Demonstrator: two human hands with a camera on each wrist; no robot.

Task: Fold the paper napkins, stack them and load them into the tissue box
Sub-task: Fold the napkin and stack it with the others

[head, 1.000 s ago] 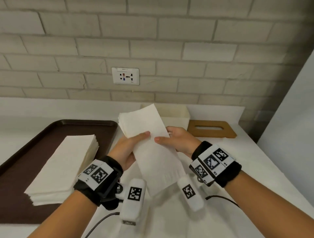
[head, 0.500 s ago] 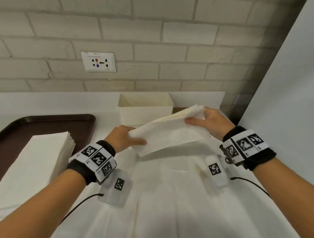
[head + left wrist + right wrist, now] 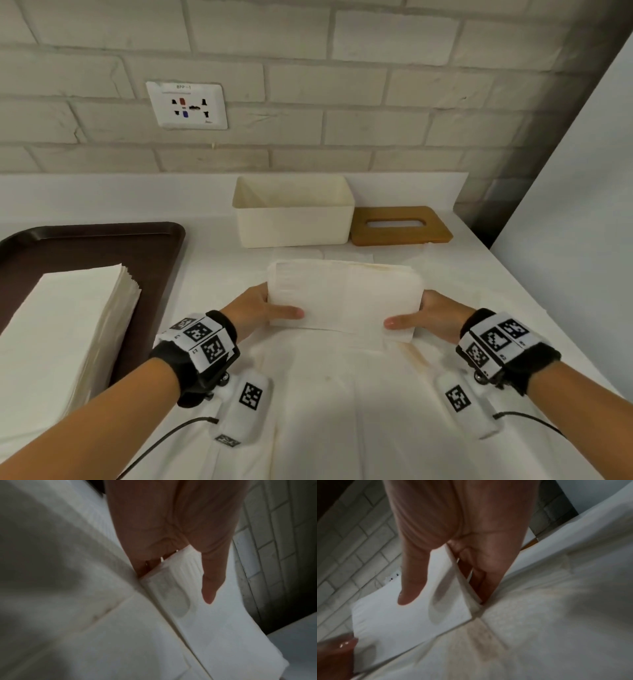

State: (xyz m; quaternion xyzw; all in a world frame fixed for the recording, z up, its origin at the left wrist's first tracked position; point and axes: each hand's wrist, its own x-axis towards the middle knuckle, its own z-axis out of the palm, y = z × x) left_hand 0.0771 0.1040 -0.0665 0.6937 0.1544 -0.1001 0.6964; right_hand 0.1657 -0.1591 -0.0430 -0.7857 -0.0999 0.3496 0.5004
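Nearest, both wrists hover low over a white cloth (image 3: 342,411) spread on the tabletop (image 3: 513,291). The left hand (image 3: 253,308) and the right hand (image 3: 435,317) each take one short end of a folded napkin stack (image 3: 346,294), thumb laid flat on top, the other fingers tucked underneath; each grip is narrow, pinching the stack's thickness. The stack's long axis runs left to right, with its long edges facing the person and the wall. It is plain white, several layers thick, with a faint crease down its middle. The wrist views are blurred, and the fingers below the paper are mostly hidden. From the head view I cannot tell whether the stack rests on the cloth or is just above it.

To the left, a taller pile of napkins (image 3: 68,335) lies on a dark brown tray (image 3: 102,236), both cut off by the frame edge. Farther back stands the open cream tissue box (image 3: 294,222), its wooden slotted lid (image 3: 399,226) flat beside it on the right. Behind is a brick wall (image 3: 376,102) with a socket (image 3: 186,105).
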